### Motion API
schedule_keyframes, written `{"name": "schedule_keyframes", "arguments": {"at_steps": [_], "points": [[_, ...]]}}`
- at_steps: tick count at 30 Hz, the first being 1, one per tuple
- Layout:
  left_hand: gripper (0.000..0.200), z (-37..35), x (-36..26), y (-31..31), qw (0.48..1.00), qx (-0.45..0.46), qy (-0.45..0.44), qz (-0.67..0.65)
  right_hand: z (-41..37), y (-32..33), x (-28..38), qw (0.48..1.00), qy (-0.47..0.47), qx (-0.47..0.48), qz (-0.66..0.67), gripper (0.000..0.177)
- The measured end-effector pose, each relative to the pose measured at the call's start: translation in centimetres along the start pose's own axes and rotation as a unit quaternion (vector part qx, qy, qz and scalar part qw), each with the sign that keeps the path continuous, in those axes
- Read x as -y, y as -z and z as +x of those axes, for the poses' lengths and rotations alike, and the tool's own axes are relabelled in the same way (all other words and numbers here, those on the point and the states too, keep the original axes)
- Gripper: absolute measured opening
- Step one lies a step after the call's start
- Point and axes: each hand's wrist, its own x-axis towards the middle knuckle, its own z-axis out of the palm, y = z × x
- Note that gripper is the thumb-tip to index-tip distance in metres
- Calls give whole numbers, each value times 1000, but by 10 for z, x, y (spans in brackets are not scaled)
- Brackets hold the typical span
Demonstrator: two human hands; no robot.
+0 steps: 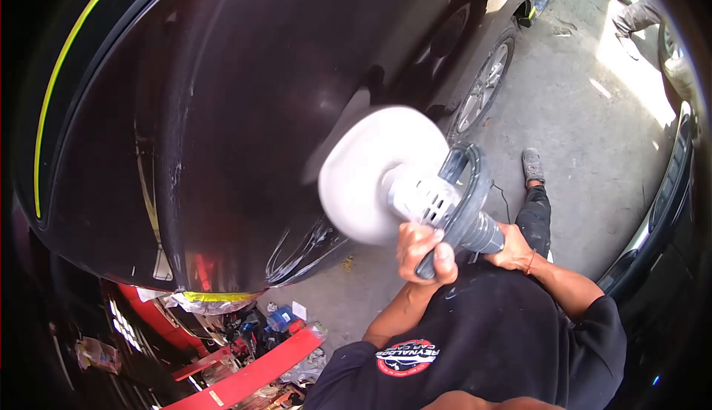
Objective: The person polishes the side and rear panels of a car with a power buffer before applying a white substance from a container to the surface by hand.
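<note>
Both my hands are on a polisher [426, 201] with a large white pad [371, 176], its edge blurred as if spinning. My left hand [428, 253] is wrapped round the end of the black loop handle [469, 180]. Behind it, my right hand [515, 247] grips the dark rear of the body. The pad faces the dark, glossy car panel [245, 113] and overlaps it in this view. Whitish streaks [304, 250] mark the panel's lower edge near the pad, and a smeared line runs along its crease.
Yellow tape [219, 296] edges the panel's front. A red beam [252, 373] and cluttered items lie at lower left. Beyond are the car's wheel [486, 84] and grey floor [564, 106]. Another car [660, 210] stands at right. A person's legs [634, 17] show at top right.
</note>
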Motion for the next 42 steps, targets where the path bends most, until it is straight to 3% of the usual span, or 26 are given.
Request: {"name": "schedule_keyframes", "arguments": {"at_steps": [4, 14, 24, 39, 42], "points": [[19, -28, -4, 28, 999, -41, 31, -9, -13, -15, -8, 993, -33, 31, -108, 53], [19, 8, -5, 12, 999, -42, 2, -29, 3, 7, 26, 996, -17, 8, -84, 51], [18, -18, -20, 32, 993, -104, 20, 48, -4, -4, 25, 983, -51, 110, -136, 54], [11, 41, 8, -31, 996, 7, 36, -76, -11, -10, 16, 996, -66, -61, 13, 38], [11, 39, 5, -35, 998, 2, 26, -65, -9, -5, 16, 997, -80, -7, 2, 38]]}}
